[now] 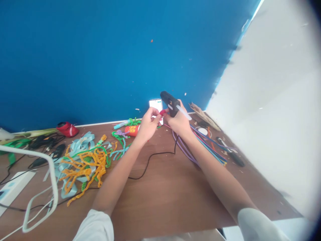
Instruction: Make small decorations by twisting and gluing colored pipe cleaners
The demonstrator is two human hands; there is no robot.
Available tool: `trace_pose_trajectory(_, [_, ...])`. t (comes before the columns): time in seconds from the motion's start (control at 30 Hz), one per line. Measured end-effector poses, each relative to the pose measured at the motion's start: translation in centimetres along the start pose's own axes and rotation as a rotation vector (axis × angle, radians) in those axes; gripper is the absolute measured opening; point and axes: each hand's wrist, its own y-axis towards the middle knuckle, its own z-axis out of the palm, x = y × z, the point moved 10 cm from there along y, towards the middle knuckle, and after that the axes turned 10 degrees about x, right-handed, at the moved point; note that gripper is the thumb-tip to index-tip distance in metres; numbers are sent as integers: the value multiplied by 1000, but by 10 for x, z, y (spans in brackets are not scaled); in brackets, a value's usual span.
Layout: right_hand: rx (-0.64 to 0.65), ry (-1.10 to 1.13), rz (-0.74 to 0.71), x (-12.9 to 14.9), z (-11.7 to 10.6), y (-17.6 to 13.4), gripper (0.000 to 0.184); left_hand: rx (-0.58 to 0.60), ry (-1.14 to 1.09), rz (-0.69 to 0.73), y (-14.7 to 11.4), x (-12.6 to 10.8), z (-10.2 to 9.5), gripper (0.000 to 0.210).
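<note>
Above the table, in front of the blue wall, my left hand (pixel 149 123) pinches a small red fuzzy piece (pixel 163 112) that looks like bent pipe cleaner. My right hand (pixel 181 123) is wrapped round a black hot glue gun (pixel 169 100), with a whitish glue stick (pixel 184 112) jutting from its rear. The right thumb and fingertips also come up against the red piece. Behind both hands a lit phone (pixel 155 104) leans on the wall, partly covered by them. The gun's black cord (pixel 160 153) runs down onto the table.
Orange pipe cleaners (pixel 94 164) and pale blue ribbon (pixel 81 144) lie tangled on the left. Nearby are a red can (pixel 131 130), a white power strip (pixel 16 187) and a white tubular frame (pixel 52 174). Long coloured pipe cleaners (pixel 209 147) and scissors (pixel 232 152) lie right.
</note>
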Motion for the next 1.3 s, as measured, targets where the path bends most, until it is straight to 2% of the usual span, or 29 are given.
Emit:
trace_pose_trajectory(0.1, [16,67,47,-5,-4,6,15,42,-22,-3,1,-3,1,16])
trace_pose_trajectory(0.2, [42,76,69,-4,-8,7,11,43,120,52,-2,-18,2,14])
trace_pose_trajectory(0.33, [41,67,7,5,-9,4,23,-34,389,180,-9,-44,-2,12])
trace_pose_trajectory(0.5, [32,-43,-19,15,-6,-4,38,-39,644,297,-13,-59,3,11])
trace_pose_trajectory(0.63, [64,-77,-42,24,-1,-8,45,0,622,282,-11,-53,5,8])
trace_pose_trajectory(0.83, [86,-40,-27,19,4,-8,42,43,609,258,-8,-45,7,6])
trace_pose_trajectory(1.07, [90,-16,-30,18,5,-7,39,-11,717,275,-10,-45,9,12])
trace_pose_trajectory(1.3, [93,-8,-34,22,4,-7,40,-37,592,250,-9,-47,0,13])
